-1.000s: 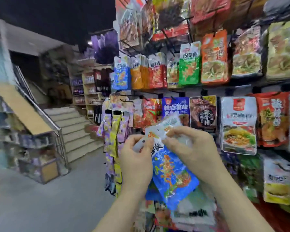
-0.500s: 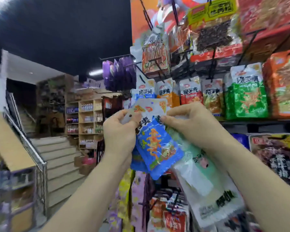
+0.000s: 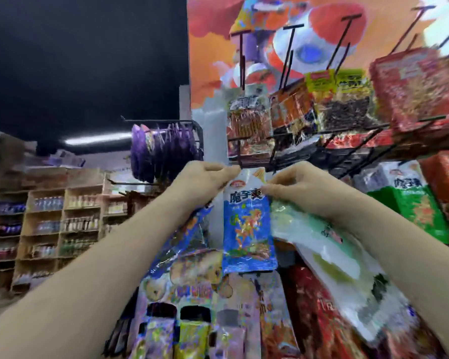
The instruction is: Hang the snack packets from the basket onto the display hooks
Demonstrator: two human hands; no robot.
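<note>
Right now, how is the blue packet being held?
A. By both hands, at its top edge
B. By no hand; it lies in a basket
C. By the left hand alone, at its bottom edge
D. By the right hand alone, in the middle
A: the left hand and right hand each pinch the white top edge of the blue packet, which hangs down between them.

Blue-and-white snack packet point(image 3: 248, 229), seemingly orange-printed.

A shop is shown: snack packets point(image 3: 249, 123) are hung on display hooks point(image 3: 288, 55) at one o'clock, and bottles are stocked on wooden shelves point(image 3: 62, 224) at nine o'clock.
</note>
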